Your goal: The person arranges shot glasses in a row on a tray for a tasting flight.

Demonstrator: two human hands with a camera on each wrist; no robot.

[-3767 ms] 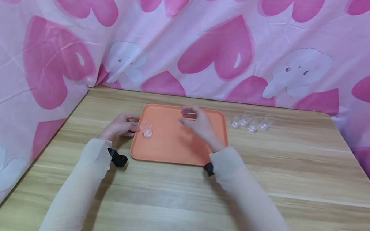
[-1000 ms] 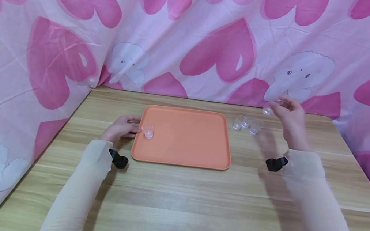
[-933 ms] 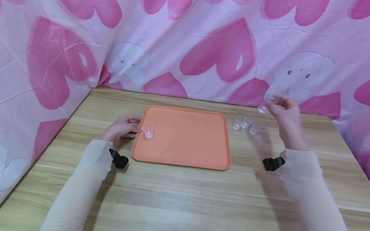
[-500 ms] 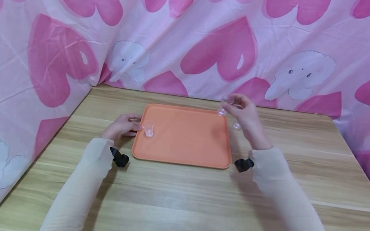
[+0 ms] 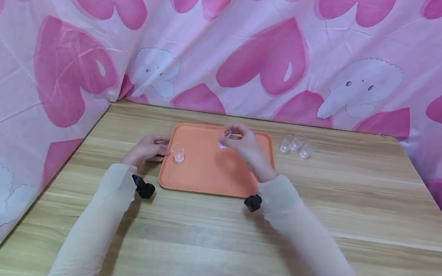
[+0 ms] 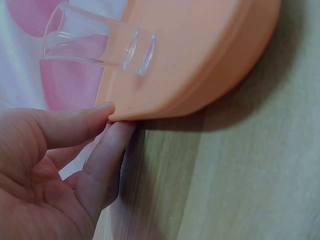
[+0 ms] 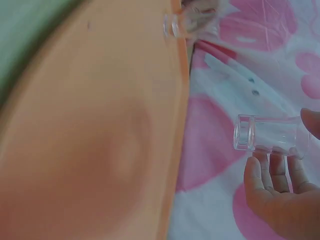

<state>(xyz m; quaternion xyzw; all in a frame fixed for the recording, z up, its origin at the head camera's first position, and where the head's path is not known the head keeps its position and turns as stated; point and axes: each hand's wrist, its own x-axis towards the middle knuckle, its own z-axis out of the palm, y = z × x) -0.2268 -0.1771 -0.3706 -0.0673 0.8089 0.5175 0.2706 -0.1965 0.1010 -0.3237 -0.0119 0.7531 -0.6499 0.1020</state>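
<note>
An orange tray point(image 5: 202, 176) lies on the wooden table. My left hand point(image 5: 146, 150) pinches its left rim, the thumb on top and a finger under the edge in the left wrist view. One clear shot glass point(image 5: 179, 153) stands upright on the tray, just inside that rim. With my right hand point(image 5: 245, 148) I hold a second clear shot glass point(image 7: 272, 134) above the tray's far middle. The thumb is near its mouth and the fingers lie along its side, its base pointing down at the tray.
Three more clear shot glasses point(image 5: 295, 143) stand close together on the table, right of the tray's far corner. A pink heart-patterned cloth point(image 5: 263, 63) hangs behind the table and along its left side. A black wrist camera point(image 5: 253, 203) sits under each forearm.
My right hand has carried a shot glass leftward from the group at the right to over the tray. The left hand keeps its place at the rim.
</note>
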